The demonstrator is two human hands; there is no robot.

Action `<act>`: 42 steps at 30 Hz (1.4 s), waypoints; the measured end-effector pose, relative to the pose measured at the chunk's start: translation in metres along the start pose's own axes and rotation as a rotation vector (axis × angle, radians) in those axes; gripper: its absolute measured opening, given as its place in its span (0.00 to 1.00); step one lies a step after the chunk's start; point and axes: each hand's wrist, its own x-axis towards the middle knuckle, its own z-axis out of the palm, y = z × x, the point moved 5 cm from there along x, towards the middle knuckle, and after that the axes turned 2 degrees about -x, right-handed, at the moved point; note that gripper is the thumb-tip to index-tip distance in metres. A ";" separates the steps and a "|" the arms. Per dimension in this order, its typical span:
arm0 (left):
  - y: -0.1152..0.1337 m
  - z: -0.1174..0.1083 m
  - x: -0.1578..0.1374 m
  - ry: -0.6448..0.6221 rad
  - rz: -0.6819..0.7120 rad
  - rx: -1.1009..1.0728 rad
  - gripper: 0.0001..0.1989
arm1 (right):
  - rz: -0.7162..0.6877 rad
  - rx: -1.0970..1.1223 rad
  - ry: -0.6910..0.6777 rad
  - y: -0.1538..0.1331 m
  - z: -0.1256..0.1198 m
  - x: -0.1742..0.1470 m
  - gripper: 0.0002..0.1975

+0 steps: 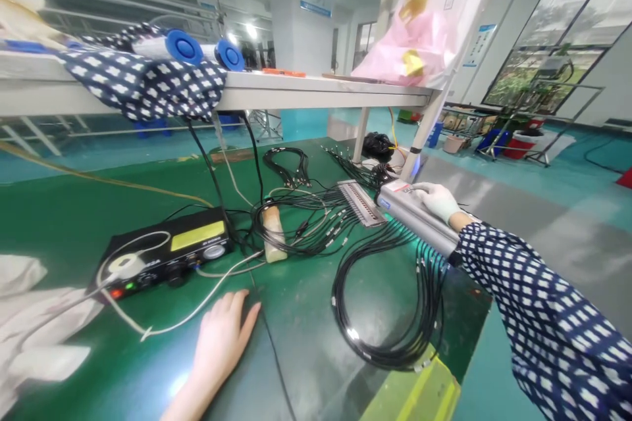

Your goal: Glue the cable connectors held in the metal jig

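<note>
My bare left hand [223, 330] lies flat on the green work surface [291, 316], fingers stretched forward and thumb apart, holding nothing. A white glove covers my right hand [437, 201], which grips the top of a long silver metal housing [417, 220]. Blue-green light glows along the housing's lower edge. Black cables with small white tags run out from under it into a looped bundle [338, 302]. Beside the housing sits a slotted metal fixture [361, 202], with more black cables at its left side. The fingers' undersides on the housing are hidden.
A black control box [170, 243] with lit indicators stands left. Near it are a bottle [273, 230] and a white cord [182, 327]. A yellow-green tray [412, 388] lies at the front. Overhead, a white shelf [320, 97] crosses the bench, its post [422, 135] close behind my right hand.
</note>
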 end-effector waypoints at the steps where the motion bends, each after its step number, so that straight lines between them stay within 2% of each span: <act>1: -0.001 0.000 0.000 0.005 0.001 -0.009 0.27 | -0.004 0.015 0.004 -0.008 0.007 0.011 0.13; 10: -0.004 0.005 -0.003 0.051 0.007 -0.079 0.21 | 0.032 0.088 0.025 -0.075 0.087 0.101 0.16; 14: -0.003 0.005 -0.003 0.065 -0.001 -0.081 0.18 | 0.066 0.076 0.018 -0.092 0.106 0.130 0.16; 18: -0.003 0.004 -0.005 0.074 -0.009 -0.091 0.17 | 0.106 0.059 0.014 -0.100 0.118 0.145 0.15; 24: -0.002 0.001 -0.006 0.079 -0.011 -0.097 0.16 | 0.106 0.060 0.044 -0.105 0.129 0.146 0.15; 35: 0.001 -0.003 -0.004 0.072 -0.023 -0.103 0.17 | 0.070 0.076 0.093 -0.092 0.124 0.131 0.15; 42: -0.001 -0.001 -0.004 0.063 -0.014 -0.100 0.17 | 0.097 0.078 0.069 -0.097 0.118 0.143 0.15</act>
